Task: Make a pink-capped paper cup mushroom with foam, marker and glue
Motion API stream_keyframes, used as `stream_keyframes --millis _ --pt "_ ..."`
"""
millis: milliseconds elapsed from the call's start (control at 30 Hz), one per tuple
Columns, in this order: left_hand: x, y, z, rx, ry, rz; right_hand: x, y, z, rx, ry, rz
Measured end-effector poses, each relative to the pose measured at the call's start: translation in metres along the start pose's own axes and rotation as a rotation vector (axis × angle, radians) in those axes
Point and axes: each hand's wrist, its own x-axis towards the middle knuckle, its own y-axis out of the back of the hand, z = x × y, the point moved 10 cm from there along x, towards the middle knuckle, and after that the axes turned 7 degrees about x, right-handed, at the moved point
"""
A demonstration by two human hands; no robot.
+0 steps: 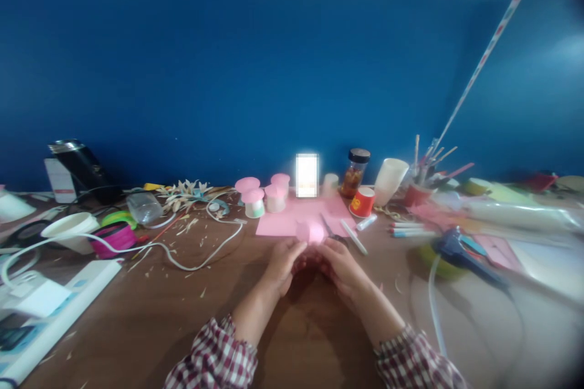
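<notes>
My left hand (281,262) and my right hand (340,267) meet at the middle of the brown table (182,316). Together they hold a small pink paper piece (311,232), fingers curled round its lower part. A pink paper sheet (292,222) lies flat just beyond them. Scissors (331,228) and a white pen (353,236) rest on and beside that sheet, right of the pink piece. Both sleeves are checked red and white.
Pink-topped mushroom cups (260,194), a lit phone (306,175), a jar (356,173), a red paper cup (362,202) and a white cup (389,181) stand behind. A glue gun (460,252) lies right. A white cable (191,255), bowls and a magenta tape roll (114,237) sit left.
</notes>
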Motion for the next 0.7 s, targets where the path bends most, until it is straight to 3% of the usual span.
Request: stream_keyframes --millis 467,700 --pt "0.005 0.011 0.000 0.036 -0.039 0.053 -0.002 0.006 -0.008 -0.042 0.050 0.061" --pt "0.011 0.018 0.000 0.050 -0.031 0.082 -0.005 0.021 -0.034 -0.131 0.273 0.227"
